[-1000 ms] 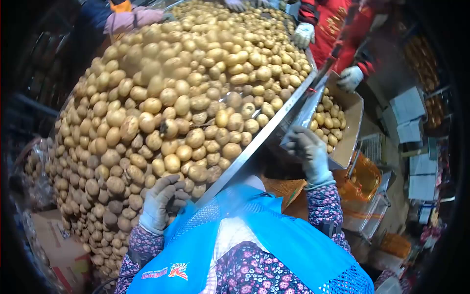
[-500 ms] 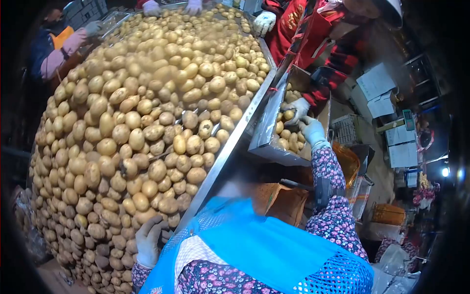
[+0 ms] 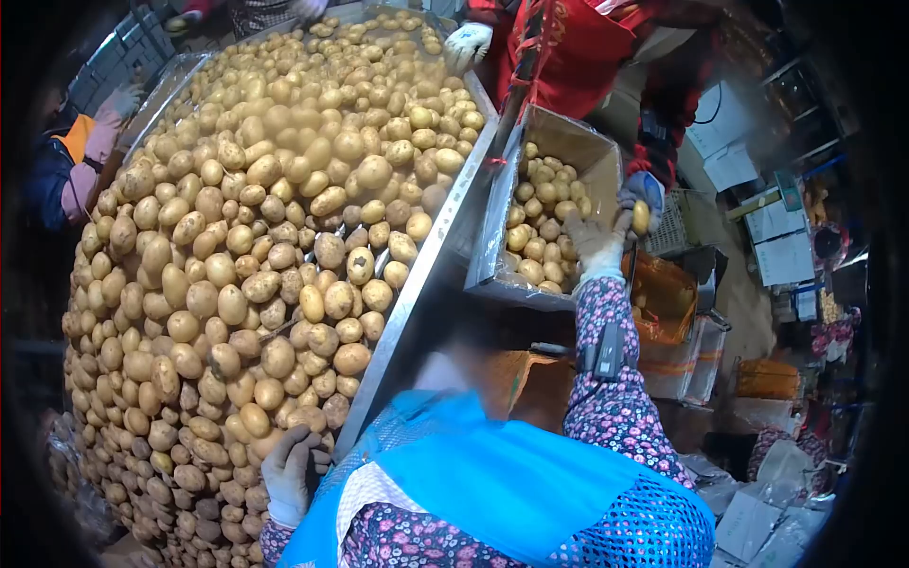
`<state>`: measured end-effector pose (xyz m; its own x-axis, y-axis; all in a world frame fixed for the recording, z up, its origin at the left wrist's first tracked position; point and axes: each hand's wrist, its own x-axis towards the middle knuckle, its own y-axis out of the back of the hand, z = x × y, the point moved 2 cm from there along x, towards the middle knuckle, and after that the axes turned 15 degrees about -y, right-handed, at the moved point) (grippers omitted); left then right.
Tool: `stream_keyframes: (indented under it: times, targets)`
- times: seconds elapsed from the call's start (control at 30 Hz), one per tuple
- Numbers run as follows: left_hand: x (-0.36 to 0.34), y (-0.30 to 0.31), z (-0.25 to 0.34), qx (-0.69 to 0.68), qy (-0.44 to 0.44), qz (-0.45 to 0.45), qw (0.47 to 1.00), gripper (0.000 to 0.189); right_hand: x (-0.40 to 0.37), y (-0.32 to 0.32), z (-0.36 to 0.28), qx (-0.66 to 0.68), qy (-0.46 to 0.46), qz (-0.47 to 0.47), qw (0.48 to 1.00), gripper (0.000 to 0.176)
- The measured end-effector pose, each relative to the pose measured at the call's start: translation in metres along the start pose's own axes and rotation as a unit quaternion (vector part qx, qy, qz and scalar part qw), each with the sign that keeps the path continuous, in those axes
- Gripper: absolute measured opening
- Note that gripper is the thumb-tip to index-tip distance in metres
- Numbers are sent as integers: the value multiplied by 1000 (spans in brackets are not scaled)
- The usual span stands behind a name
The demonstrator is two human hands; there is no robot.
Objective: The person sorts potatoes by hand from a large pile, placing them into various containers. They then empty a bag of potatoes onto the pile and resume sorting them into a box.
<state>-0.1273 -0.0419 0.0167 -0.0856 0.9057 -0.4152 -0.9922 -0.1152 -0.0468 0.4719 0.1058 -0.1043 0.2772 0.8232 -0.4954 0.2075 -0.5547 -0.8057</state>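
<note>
My left hand (image 3: 292, 470), in a pale glove with a grey palm, lies at the near edge of a large heap of potatoes (image 3: 227, 303). Its fingers are apart and lightly bent, right at the lowest potatoes beside the metal rim (image 3: 417, 284). My right hand (image 3: 598, 248), gloved too, reaches over the near right side of a plastic-lined cardboard box (image 3: 530, 295). Its fingers are stretched out over the potatoes in the box (image 3: 547, 213), with none gripped. Close to its fingertips, a co-worker's gloved hand (image 3: 644, 187) holds one potato (image 3: 641, 218).
A co-worker in a red apron (image 3: 578, 57) stands beyond the box, one gloved hand (image 3: 469, 43) on the rim. Another person's gloved hand (image 3: 123, 99) is at the far left. Orange crates (image 3: 663, 298) and a white basket (image 3: 680, 222) stand right of the box.
My right hand has drawn back slightly, its fingers now spread over the box. The co-worker's hand has moved out of the box to the right with a potato. My left hand stays put.
</note>
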Motion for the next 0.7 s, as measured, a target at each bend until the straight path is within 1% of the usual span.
stream_keyframes:
  times: [0.03, 0.1, 0.13, 0.17, 0.23, 0.27, 0.3, 0.33, 0.37, 0.4, 0.43, 0.47, 0.5, 0.57, 0.6, 0.63, 0.7]
  targets:
    - [0, 2, -2, -18, -8, -2, 1000, 34, -8, -2, 0, 5, 5, -2, 1000, 88]
    - [-2, 4, -4, -35, -11, -11, 999, 34, -37, -5, -2, 36, 42, -36, 998, 93]
    - [-3, 4, -2, -39, -22, -11, 999, 34, -52, 4, -5, 72, 77, -11, 994, 91]
    - [-4, 5, -1, -44, -33, -10, 998, 34, -73, 15, -8, 54, 162, 59, 984, 79]
    - [-4, 9, -3, -47, -36, -21, 998, 35, -116, 45, -22, 42, 248, 35, 967, 71]
    - [-4, 10, -4, -53, -41, -26, 997, 36, -141, 60, -35, -3, 202, -61, 977, 70]
    - [-2, 12, -6, -52, -36, -34, 997, 36, -166, 58, -38, -48, 153, -154, 975, 68]
    - [0, 11, -7, -48, -40, -50, 997, 36, -178, 61, -38, -34, 136, -95, 986, 68]
    - [2, 10, -8, -44, -44, -66, 996, 37, -180, 64, -38, 4, 130, 48, 990, 62]
    - [0, 3, -1, -6, -42, -86, 995, 36, -173, 72, -37, 0, 100, 34, 994, 61]
    - [-2, -1, 0, -1, -37, -89, 995, 36, -172, 73, -25, -3, 65, 19, 998, 60]
    - [-4, -5, 0, -18, -38, -95, 995, 36, -175, 77, -11, 0, 94, 85, 992, 56]
    - [-6, -8, 1, -36, -39, -97, 994, 35, -174, 94, -5, 23, 90, 75, 993, 49]
    - [-11, -6, 3, -40, -31, -88, 995, 34, -199, 89, 20, 36, 96, 170, 980, 40]
    - [-11, -2, 2, -30, -39, -99, 994, 33, -207, 110, 22, 15, 67, 98, 993, 38]
    - [-12, 0, 1, -20, -47, -108, 993, 32, -227, 109, 32, -49, 88, 86, 991, 43]
    - [-12, -2, 3, -16, -39, -74, 996, 31, -247, 148, 32, -63, 45, -6, 997, 45]
